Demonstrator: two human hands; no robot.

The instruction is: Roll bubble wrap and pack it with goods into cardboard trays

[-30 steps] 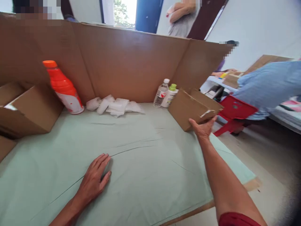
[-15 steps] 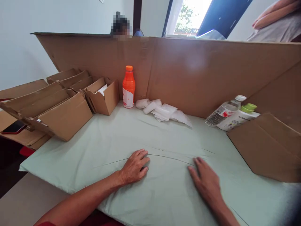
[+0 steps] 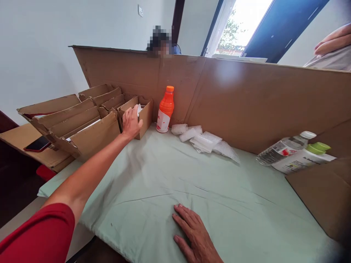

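My left hand (image 3: 132, 122) reaches over the near edge of a small cardboard box (image 3: 146, 118) at the back left. Its fingers are at the opening, close to a white item (image 3: 139, 108) inside, and its thumb stands apart from them. Whether the fingertips touch that item cannot be seen. Flat on the light green cloth (image 3: 153, 219), my right hand (image 3: 193, 232) rests open with the fingers spread, holding nothing.
More cardboard compartments (image 3: 95, 135) and a phone (image 3: 37, 143) are at left. Along the cardboard wall (image 3: 233, 106) stand an orange bottle (image 3: 166, 109), folded bubble wrap (image 3: 205, 140), a leaning clear bottle (image 3: 285, 149) and a white bottle with green cap (image 3: 301, 160). People are beyond.
My left hand has gone from the middle of the cloth to the small box at the back left. My right hand has shifted left and nearer to me. The view has turned left.
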